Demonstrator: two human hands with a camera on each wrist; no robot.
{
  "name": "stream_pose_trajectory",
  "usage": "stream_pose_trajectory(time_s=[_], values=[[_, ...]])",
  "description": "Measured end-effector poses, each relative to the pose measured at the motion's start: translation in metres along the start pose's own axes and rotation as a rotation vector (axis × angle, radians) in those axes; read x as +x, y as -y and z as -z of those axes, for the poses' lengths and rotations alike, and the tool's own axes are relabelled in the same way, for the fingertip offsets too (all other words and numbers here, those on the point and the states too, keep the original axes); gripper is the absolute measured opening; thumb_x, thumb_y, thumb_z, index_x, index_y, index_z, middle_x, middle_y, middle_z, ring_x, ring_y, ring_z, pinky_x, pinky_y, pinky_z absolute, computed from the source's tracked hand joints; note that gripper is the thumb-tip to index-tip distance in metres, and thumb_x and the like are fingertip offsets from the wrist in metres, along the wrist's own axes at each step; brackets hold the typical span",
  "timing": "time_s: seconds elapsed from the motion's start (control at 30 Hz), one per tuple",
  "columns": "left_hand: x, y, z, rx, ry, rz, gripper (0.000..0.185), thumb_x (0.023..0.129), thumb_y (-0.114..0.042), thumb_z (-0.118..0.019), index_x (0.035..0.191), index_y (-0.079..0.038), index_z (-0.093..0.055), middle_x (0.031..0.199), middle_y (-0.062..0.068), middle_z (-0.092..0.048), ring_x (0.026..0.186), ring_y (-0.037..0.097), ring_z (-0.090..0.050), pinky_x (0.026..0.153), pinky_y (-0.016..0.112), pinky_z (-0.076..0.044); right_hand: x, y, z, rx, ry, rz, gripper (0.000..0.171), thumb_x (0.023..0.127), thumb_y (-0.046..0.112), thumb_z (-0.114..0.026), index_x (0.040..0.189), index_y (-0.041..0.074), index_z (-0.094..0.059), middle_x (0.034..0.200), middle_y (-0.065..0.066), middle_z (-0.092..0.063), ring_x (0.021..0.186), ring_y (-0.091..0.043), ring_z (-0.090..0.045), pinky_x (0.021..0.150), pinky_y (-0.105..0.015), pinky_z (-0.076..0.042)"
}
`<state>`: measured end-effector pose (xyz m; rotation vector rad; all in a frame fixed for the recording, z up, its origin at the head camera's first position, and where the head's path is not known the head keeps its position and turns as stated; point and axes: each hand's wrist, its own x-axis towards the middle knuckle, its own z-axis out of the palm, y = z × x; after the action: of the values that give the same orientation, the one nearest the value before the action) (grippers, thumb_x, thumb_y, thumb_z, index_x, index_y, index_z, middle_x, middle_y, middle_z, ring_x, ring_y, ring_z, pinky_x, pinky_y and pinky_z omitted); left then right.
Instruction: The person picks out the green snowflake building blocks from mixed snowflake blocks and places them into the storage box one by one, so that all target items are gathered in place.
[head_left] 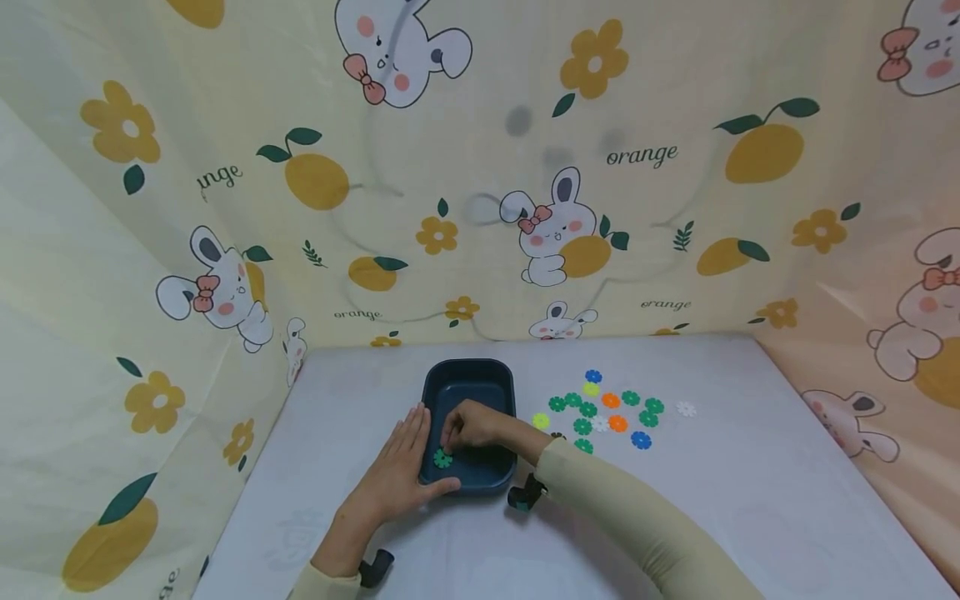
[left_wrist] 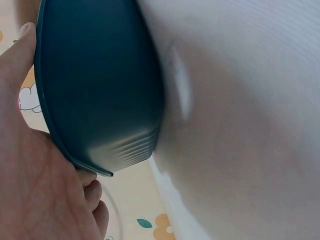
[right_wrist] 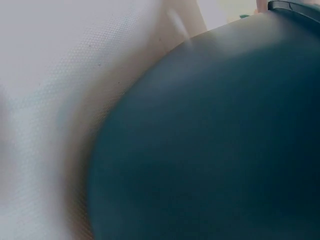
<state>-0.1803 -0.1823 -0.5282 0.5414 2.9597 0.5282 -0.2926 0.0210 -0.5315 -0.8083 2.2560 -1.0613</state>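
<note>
The left hand (head_left: 402,468) lies spread against the blue tray (head_left: 467,390); the right hand (head_left: 474,424) bends its fingers inside, whether pinching something I cannot tell; a green flower piece (head_left: 442,458) lies there, near them.

Tray (head_left: 483,477): dark blue-green, rounded rectangle, open top, upright, long side running away from the person. One green flower piece (head_left: 442,457) inside, tray's near-left part. Loose flower pieces (head_left: 588,409), green, orange, yellow, blue, white, scattered right of tray.
</note>
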Motion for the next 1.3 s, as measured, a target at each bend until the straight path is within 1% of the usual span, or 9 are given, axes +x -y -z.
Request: stream_pose_trajectory(time_s=[0.17,0.37,0.6,0.83,0.93,1.1,1.17,1.3], values=[[0.000,0.000,0.000,0.000,0.008,0.007,0.122,0.094,-0.077,-0.065,0.172,-0.006,-0.004,0.181,0.010,0.002,0.167,0.025,0.001,0.136,0.048,-0.008,-0.004,0.003,0.004,-0.008,-0.031,0.014,0.006,0.097,0.006,-0.078,0.102,0.009,-0.081,0.091,0.005,-0.076,0.082,-0.010,-0.070,0.078,-0.024,-0.060],[0.001,0.000,0.001,-0.003,0.008,0.003,0.124,0.093,-0.079,-0.064,0.173,-0.006,-0.004,0.181,0.009,0.002,0.167,0.024,0.002,0.136,0.049,-0.009,-0.012,0.005,0.017,0.005,-0.088,0.054,0.006,0.098,0.012,-0.080,0.104,0.011,-0.081,0.092,0.005,-0.076,0.083,-0.010,-0.070,0.078,-0.025,-0.060],[0.001,-0.001,0.002,-0.003,0.005,0.014,0.125,0.092,-0.079,-0.066,0.173,-0.006,-0.004,0.181,0.009,0.002,0.168,0.026,0.001,0.135,0.051,-0.009,-0.037,0.009,0.043,0.009,-0.147,0.120,0.014,0.100,0.018,-0.079,0.110,0.009,-0.081,0.096,0.004,-0.076,0.085,-0.013,-0.068,0.080,-0.026,-0.061],[0.001,-0.001,0.002,-0.015,0.016,0.023,0.125,0.092,-0.076,-0.068,0.173,-0.006,-0.003,0.181,0.009,0.002,0.168,0.025,0.001,0.136,0.050,-0.008,-0.068,-0.005,0.067,0.016,-0.196,0.127,0.018,0.101,0.018,-0.079,0.112,0.005,-0.079,0.098,0.003,-0.075,0.086,-0.015,-0.066,0.079,-0.025,-0.059],[0.001,-0.002,0.002,-0.011,0.010,0.028,0.125,0.091,-0.077,-0.068,0.173,-0.006,-0.004,0.181,0.009,0.001,0.168,0.025,0.000,0.136,0.050,-0.009,-0.084,-0.012,0.075,0.014,-0.221,0.108,0.015,0.100,0.017,-0.079,0.111,0.007,-0.079,0.098,0.002,-0.074,0.086,-0.018,-0.065,0.077,-0.026,-0.058],[0.001,-0.001,0.000,-0.013,0.006,0.029,0.126,0.091,-0.077,-0.069,0.173,-0.006,-0.004,0.181,0.009,0.001,0.168,0.025,0.000,0.136,0.048,-0.008,-0.110,-0.024,0.084,-0.020,-0.265,0.055,0.010,0.099,0.016,-0.080,0.108,0.012,-0.079,0.095,0.002,-0.072,0.083,-0.020,-0.062,0.072,-0.025,-0.056],[0.001,-0.001,0.000,-0.012,0.005,0.026,0.126,0.091,-0.077,-0.069,0.173,-0.006,-0.004,0.181,0.009,0.001,0.168,0.025,0.001,0.136,0.048,-0.008,-0.120,-0.031,0.085,-0.034,-0.279,0.029,0.010,0.098,0.016,-0.081,0.108,0.012,-0.079,0.094,0.002,-0.071,0.082,-0.020,-0.061,0.071,-0.025,-0.055],[0.001,0.000,-0.001,-0.014,0.001,0.024,0.126,0.091,-0.076,-0.069,0.173,-0.006,-0.004,0.181,0.009,0.002,0.168,0.025,0.000,0.136,0.048,-0.008,-0.139,-0.045,0.085,-0.047,-0.296,-0.030,0.013,0.097,0.015,-0.082,0.108,0.009,-0.078,0.094,0.002,-0.071,0.083,-0.021,-0.060,0.071,-0.026,-0.055]])
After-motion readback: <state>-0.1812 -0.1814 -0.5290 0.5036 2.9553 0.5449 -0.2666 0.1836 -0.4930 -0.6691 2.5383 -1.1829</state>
